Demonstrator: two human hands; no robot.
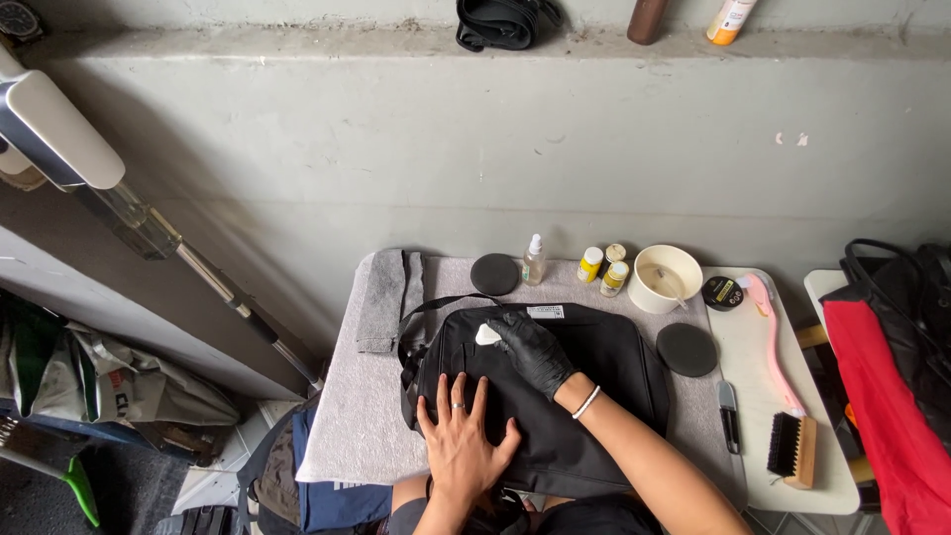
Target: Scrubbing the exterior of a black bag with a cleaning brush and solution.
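A black bag point(594, 376) lies flat on a grey cloth-covered table point(347, 436). My left hand point(462, 436) is bare, wears a ring, and presses flat with spread fingers on the bag's near left part. My right hand point(533, 349) wears a black glove and holds a small white pad point(486, 335) against the bag's upper left area. A white bracelet sits on my right wrist.
Behind the bag stand a folded grey cloth point(384, 297), a black round pad point(494, 273), a small spray bottle point(535, 260), small jars point(602, 267), a white cup point(666, 278) and a black tin point(722, 292). Another round pad point(686, 349), a pink brush point(773, 337), a wooden brush point(792, 448) lie right.
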